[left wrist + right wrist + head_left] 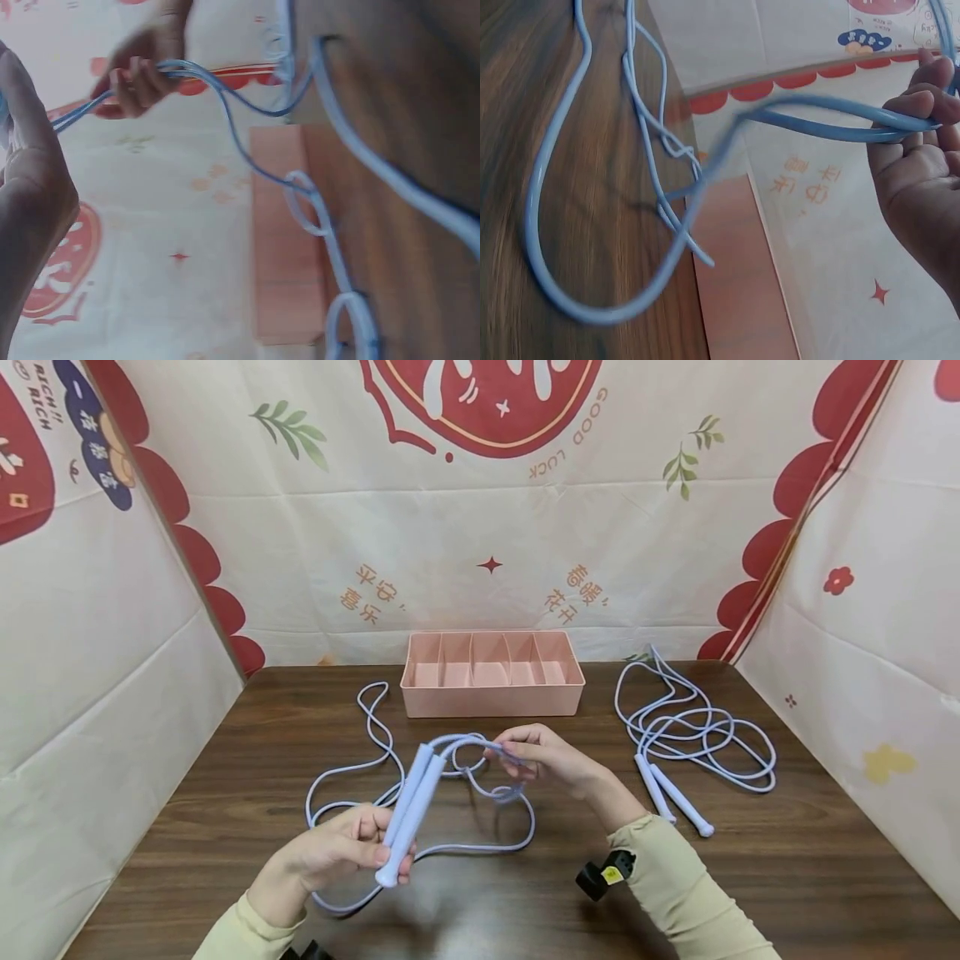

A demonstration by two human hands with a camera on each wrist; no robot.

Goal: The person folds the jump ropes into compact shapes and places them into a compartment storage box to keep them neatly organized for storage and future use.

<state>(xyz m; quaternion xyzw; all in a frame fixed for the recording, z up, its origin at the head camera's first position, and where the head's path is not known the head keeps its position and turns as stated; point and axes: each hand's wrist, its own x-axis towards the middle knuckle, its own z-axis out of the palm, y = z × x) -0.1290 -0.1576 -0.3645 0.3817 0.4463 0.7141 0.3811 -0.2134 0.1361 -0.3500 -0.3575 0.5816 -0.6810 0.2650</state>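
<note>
A light-blue jump rope (411, 814) is held above the table, its two handles side by side and tilted. My left hand (337, 852) grips both handles near their lower ends. With thumb and fingers, my right hand (551, 758) pinches the doubled cord just past the handles' upper ends. In the right wrist view, two strands of cord (817, 112) run into the fingers of the right hand (922, 150). The rest of the cord hangs down and lies in loose loops on the table, to the left and beneath the hands.
A pink box (491, 700) with several compartments stands at the back middle of the brown table (247, 827). To the right lies a second light-blue jump rope (678, 802), its cord loosely coiled. Printed cloth (450, 527) walls the back and both sides.
</note>
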